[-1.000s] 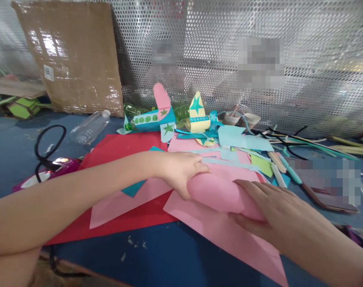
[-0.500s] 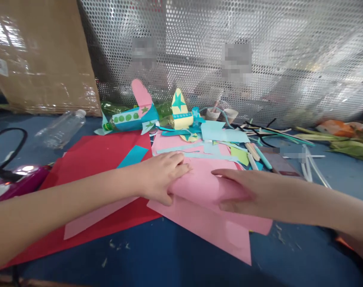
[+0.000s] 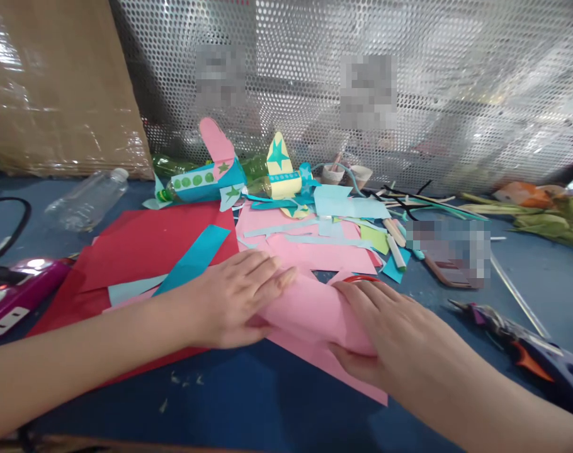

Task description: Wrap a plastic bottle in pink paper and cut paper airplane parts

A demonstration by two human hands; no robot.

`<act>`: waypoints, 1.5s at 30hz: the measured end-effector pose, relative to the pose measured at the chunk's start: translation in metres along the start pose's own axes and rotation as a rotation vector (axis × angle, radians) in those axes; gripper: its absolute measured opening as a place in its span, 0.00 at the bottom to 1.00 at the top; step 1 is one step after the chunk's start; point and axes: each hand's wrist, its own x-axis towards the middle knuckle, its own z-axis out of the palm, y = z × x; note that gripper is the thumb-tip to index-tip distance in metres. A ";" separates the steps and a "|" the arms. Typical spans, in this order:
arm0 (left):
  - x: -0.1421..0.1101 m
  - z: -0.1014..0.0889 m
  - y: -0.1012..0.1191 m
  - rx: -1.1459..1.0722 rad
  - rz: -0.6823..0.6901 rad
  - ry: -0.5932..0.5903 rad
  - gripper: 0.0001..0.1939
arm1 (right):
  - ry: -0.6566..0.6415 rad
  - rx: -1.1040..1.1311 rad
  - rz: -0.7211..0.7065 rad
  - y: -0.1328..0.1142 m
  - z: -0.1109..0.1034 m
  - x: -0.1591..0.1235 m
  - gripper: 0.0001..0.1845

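Across the dark-blue desk [image 3: 249, 402], I have a curved roll of pink paper [image 3: 310, 308] between both hands, just above a flat pink paper sheet [image 3: 322, 357]. My left grip [image 3: 232, 296] and right grip [image 3: 383, 318] close on opposite ends. I judge this as shaping the roll; the next move calls for even, gentle pressure.
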 end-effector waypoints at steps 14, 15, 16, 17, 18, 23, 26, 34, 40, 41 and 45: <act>-0.002 -0.006 0.007 0.106 -0.014 0.006 0.31 | 0.143 -0.221 -0.111 -0.014 -0.002 -0.006 0.31; 0.000 -0.006 0.005 0.085 -0.011 0.006 0.31 | 0.142 -0.227 -0.108 -0.014 -0.002 -0.005 0.32; 0.002 -0.005 0.004 0.069 -0.008 0.008 0.31 | 0.141 -0.237 -0.105 -0.015 -0.002 -0.005 0.33; 0.003 -0.005 0.004 0.059 -0.009 0.014 0.31 | 0.141 -0.251 -0.104 -0.016 -0.001 -0.005 0.33; 0.005 -0.004 0.003 0.056 -0.013 0.023 0.31 | 0.142 -0.268 -0.107 -0.017 0.000 -0.004 0.33; 0.008 0.001 0.004 0.061 -0.037 0.017 0.39 | 0.120 -0.330 -0.118 -0.020 0.004 -0.005 0.28; 0.008 0.001 0.005 0.075 -0.030 -0.007 0.40 | 0.089 -0.356 -0.132 -0.019 0.007 -0.008 0.28; -0.002 -0.004 0.014 -0.054 -0.048 0.004 0.35 | 0.108 -0.424 -0.149 -0.027 0.011 -0.019 0.28; 0.015 -0.029 0.009 -0.120 -0.101 -0.241 0.31 | 0.093 -0.469 -0.128 -0.037 0.008 -0.025 0.27; 0.022 -0.033 0.007 -0.138 -0.113 -0.292 0.34 | 0.093 -0.472 -0.129 -0.038 0.008 -0.026 0.28; 0.045 -0.035 0.004 -0.267 -0.197 -0.490 0.44 | 0.129 -0.411 -0.137 -0.036 0.014 -0.027 0.28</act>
